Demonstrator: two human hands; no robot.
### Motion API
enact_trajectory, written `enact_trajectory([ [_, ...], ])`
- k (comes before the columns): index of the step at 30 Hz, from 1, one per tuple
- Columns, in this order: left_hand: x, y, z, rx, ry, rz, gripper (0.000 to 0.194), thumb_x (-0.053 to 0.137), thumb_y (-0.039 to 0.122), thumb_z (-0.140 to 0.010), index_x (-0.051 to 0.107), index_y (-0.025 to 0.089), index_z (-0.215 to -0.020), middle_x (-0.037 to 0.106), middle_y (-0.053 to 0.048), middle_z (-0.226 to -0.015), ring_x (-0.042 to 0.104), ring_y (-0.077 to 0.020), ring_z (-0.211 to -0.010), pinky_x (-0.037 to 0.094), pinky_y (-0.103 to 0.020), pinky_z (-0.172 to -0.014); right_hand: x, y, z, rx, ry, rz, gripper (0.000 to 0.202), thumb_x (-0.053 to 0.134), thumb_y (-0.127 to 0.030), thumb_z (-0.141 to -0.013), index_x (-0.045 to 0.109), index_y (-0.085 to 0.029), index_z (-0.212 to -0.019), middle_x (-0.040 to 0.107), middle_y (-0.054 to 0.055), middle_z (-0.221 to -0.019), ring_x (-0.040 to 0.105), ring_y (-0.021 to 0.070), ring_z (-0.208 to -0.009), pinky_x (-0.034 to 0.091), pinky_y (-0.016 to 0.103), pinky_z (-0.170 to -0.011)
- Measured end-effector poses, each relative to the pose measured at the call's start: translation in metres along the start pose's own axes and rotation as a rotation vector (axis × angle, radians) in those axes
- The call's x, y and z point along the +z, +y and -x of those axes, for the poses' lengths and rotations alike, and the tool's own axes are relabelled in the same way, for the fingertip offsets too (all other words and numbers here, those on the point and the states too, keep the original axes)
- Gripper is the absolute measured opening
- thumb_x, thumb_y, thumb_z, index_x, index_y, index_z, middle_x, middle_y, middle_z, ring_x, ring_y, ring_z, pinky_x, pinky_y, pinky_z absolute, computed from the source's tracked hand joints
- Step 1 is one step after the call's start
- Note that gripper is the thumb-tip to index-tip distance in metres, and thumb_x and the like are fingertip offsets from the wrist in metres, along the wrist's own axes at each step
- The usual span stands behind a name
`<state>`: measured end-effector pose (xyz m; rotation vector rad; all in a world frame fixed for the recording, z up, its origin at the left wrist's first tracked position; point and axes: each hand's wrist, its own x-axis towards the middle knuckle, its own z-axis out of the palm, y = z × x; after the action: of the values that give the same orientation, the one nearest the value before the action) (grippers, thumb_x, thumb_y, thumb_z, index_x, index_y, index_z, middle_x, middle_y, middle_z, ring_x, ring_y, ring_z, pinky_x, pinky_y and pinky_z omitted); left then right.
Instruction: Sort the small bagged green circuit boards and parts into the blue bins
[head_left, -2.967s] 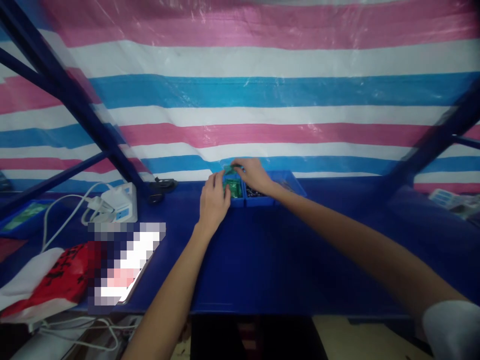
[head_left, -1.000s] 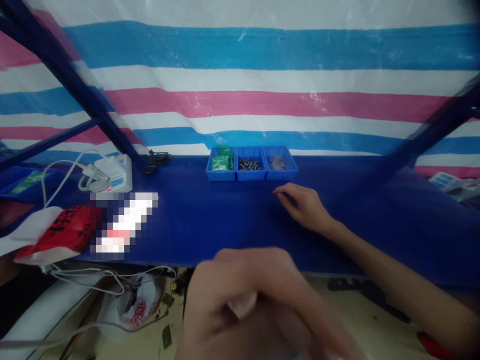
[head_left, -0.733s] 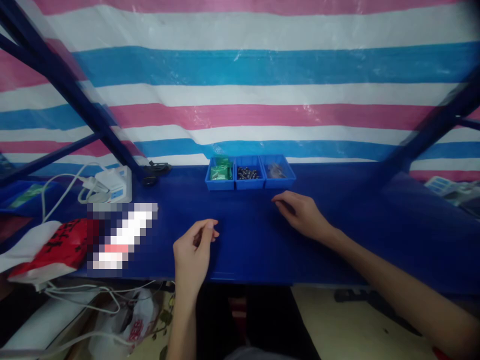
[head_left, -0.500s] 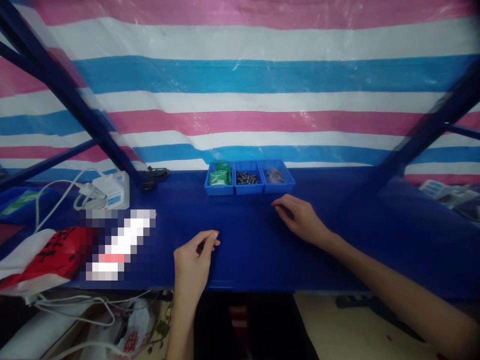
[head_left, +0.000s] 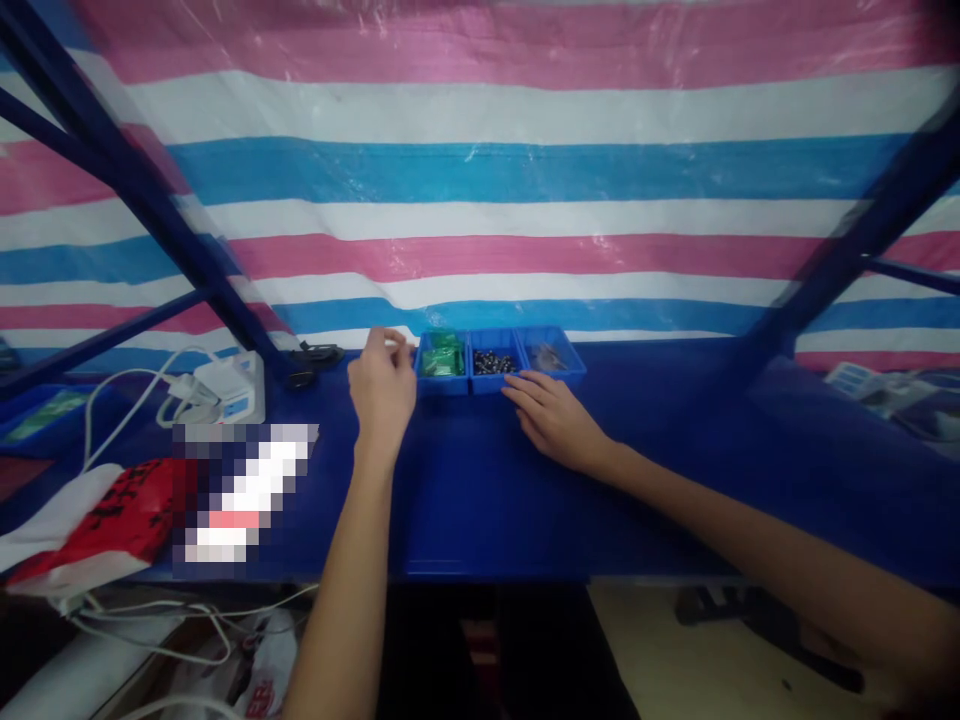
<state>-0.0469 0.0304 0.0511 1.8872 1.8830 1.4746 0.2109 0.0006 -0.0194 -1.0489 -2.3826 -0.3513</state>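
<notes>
Three joined blue bins point(head_left: 491, 385) stand at the back of the blue table. Green plastic packets point(head_left: 442, 357) fill the left bin, small dark and shiny metal-looking pieces point(head_left: 493, 363) lie in the middle one, and the right one holds clear small bags or parts point(head_left: 550, 357) that are hard to make out. My left hand point(head_left: 382, 385) is beside the left bin's outer wall, its fingers loosely bent and apart, with nothing visible in it. Close to the front of the middle and right bins, my right hand point(head_left: 559, 415) has its fingers stretched out, and it shows no held item.
To the left are a white power strip point(head_left: 236, 385) with cables, a red and white bag point(head_left: 131, 515) and a blurred-out patch. A blue tray point(head_left: 45, 415) sits at the far left, black items point(head_left: 315, 355) near the back. Blue frame posts slope up at both sides.
My left hand has moved forward from the table's front to the left bin and loosened from a pinch. My right hand has moved left to the bins' front, its fingers straightening.
</notes>
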Motion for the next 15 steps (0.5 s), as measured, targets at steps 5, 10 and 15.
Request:
enact_trajectory([
  [5,0.048,-0.035,-0.044,-0.175,-0.189,0.037,0.054,0.058,0.012,-0.086,0.048,0.016,-0.139,0.063,-0.019,-0.130,0.056,-0.0351,-0.126,0.039,-0.049,-0.108,0.017,-0.012,-0.027,0.037,-0.019,0.002,0.050,0.048,-0.020,-0.098,0.049,-0.014,-0.147,0.047,0.014,-0.154,0.035,0.0327,-0.147,0.036,0.055,-0.116],
  [10,0.067,-0.067,-0.042,-0.300,-0.296,0.222,0.046,0.049,0.013,-0.088,0.056,0.014,-0.133,0.067,-0.015,-0.125,0.064,-0.0249,-0.117,0.048,-0.036,-0.100,0.018,-0.010,-0.021,0.004,-0.041,-0.036,0.055,0.047,-0.022,-0.098,0.041,-0.013,-0.152,0.042,0.015,-0.158,0.032,0.0299,-0.149,0.029,0.055,-0.121],
  [15,0.051,-0.073,-0.047,-0.309,-0.322,0.214,0.052,0.060,0.017,-0.078,0.058,0.015,-0.130,0.071,-0.013,-0.113,0.068,-0.0261,-0.101,0.052,-0.035,-0.088,0.010,-0.016,-0.020,-0.048,-0.061,-0.096,0.057,0.045,-0.024,-0.100,0.034,-0.017,-0.156,0.038,0.012,-0.160,0.025,0.0297,-0.152,0.028,0.058,-0.121],
])
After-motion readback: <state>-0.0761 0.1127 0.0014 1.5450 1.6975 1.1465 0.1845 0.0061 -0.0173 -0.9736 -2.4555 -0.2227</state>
